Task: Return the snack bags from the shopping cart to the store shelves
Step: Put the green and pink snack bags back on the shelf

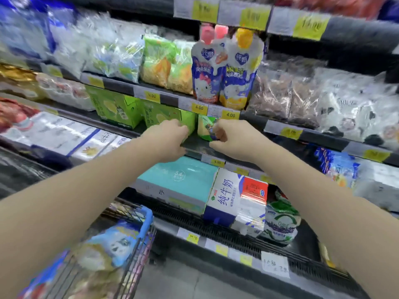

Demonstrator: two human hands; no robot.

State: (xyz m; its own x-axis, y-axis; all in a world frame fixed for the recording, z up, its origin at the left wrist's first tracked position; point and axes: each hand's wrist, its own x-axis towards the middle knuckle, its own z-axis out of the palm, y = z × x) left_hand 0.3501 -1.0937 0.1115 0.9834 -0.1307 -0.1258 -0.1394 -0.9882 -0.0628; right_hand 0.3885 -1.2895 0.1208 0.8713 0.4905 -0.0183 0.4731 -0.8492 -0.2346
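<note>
Head view: fingers of the right hand (225, 137) curled round a snack bag (206, 128) just right of the green box (164, 117). The left hand (170, 139) touched that box, its grip unclear. Released tilted, the bag might topple off the shelf (194, 150) beneath the box.

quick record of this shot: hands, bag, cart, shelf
left hand: at the shelf edge beside the green box; grip unclear
right hand: fingers curled on the green bag
green bag: on the shelf, below the 4.00 tags
cart: lower left, holds snack bags
shelf above: two spouted pouches
</note>
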